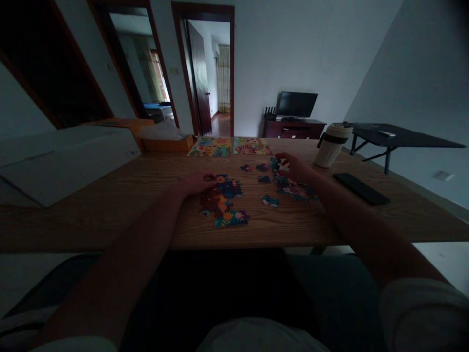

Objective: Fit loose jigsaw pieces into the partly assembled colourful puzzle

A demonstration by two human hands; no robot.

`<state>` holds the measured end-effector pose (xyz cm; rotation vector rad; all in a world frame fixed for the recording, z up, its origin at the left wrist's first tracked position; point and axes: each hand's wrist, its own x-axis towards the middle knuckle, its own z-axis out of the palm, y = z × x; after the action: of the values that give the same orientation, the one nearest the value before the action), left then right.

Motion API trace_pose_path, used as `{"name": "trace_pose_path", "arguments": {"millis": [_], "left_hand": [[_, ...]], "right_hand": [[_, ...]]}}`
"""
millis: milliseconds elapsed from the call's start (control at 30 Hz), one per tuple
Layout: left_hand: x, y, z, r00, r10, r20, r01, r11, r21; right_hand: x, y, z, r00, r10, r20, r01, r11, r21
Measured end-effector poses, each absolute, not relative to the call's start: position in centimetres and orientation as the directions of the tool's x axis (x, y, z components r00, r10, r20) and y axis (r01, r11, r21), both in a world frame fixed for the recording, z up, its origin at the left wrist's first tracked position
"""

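Note:
A partly joined colourful jigsaw block [223, 200] lies on the wooden table [110, 205] in front of me. My left hand [198, 182] rests at its upper left corner, fingers curled and pressed on a piece there. My right hand [293, 166] hovers over a second cluster of joined pieces [296, 189] further right, fingers pinched round a small teal piece [275, 164]. Loose pieces [270, 200] lie scattered between the two clusters, with others [246, 167] nearer the far side.
Two picture sheets [230, 146] lie at the table's far edge. A lidded cup [331, 145] and a black phone [361, 188] sit to the right. A white box [62, 159] and an orange box [166, 142] stand on the left. Beyond are doorways, a monitor on a cabinet and a dark side table.

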<state>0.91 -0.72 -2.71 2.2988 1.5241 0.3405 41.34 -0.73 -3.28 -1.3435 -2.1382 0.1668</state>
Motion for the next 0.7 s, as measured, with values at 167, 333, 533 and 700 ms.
{"name": "trace_pose_path", "arguments": {"millis": [167, 333, 533, 700], "left_hand": [[1.8, -1.6, -2.5, 0.412, 0.910, 0.051, 0.837, -0.400, 0.374], [4.4, -3.4, -2.8, 0.594, 0.803, 0.053, 0.759, -0.581, 0.295], [6.1, -4.4, -3.6, 0.649, 0.752, -0.114, 0.755, -0.618, 0.219], [5.6, -3.9, -3.5, 0.645, 0.746, -0.163, 0.762, -0.613, 0.209]], "right_hand": [[41.1, -2.0, -3.1, -0.243, 0.873, 0.423, 0.790, 0.431, -0.436], [43.6, -0.8, -3.1, -0.052, 0.900, 0.434, 0.761, 0.317, -0.566], [46.5, -0.1, -3.5, 0.126, 0.932, 0.339, 0.703, 0.158, -0.694], [48.1, 0.3, -4.0, 0.288, 0.898, 0.332, 0.697, 0.040, -0.716]]}}
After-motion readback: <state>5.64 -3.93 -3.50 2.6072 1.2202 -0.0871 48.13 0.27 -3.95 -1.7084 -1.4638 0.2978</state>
